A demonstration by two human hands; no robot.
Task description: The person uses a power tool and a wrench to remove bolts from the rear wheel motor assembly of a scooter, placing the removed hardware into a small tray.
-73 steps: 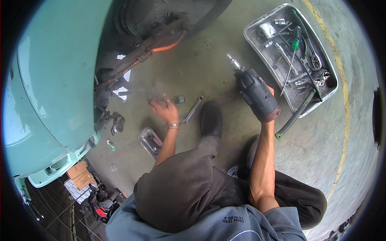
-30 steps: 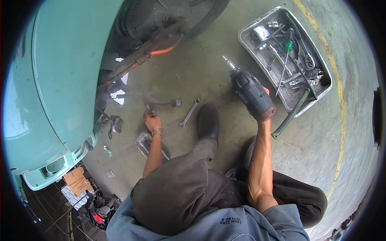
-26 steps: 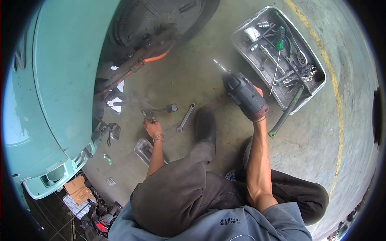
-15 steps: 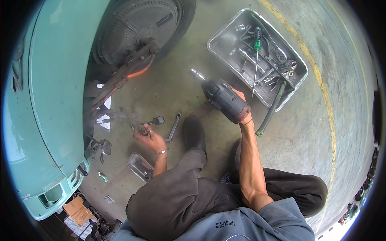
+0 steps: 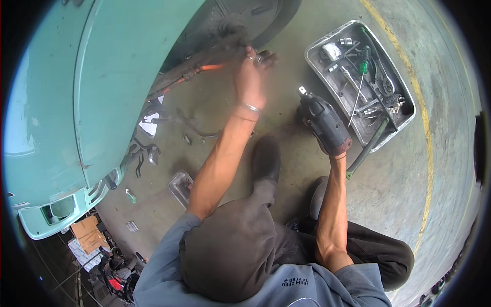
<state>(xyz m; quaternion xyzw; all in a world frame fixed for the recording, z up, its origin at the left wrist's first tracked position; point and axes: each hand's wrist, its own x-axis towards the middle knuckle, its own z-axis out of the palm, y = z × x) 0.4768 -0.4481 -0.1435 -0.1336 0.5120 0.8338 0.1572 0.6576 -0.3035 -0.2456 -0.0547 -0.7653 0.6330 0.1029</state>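
My right hand [image 5: 331,147] is wrapped round a black impact wrench [image 5: 326,123], mostly hidden beneath the tool. The wrench points away from me, and its square drive [image 5: 303,90] is bare. My left hand [image 5: 250,79] is stretched forward beside the dark axle end and orange-marked bar [image 5: 212,67] at the wheel [image 5: 230,15]. Its fingers are smeared, and whether it holds anything is unclear. Right of the wrench lies a metal tray [image 5: 312,59] with a green-handled screwdriver [image 5: 365,61], a ratchet [image 5: 387,84], sockets [image 5: 346,41] and a pale lump [image 5: 331,51].
The green vehicle body [image 5: 117,77] fills the left side. A green bar [image 5: 367,153] sticks out over the tray's near edge. A small tray [image 5: 179,187] sits on the floor by my left forearm, with linkage parts [image 5: 151,153] under the vehicle and cardboard [image 5: 88,234] behind.
My left hand has moved forward from the floor tools to beside the axle. The silver socket is gone from the impact wrench's drive. My view has shifted left.
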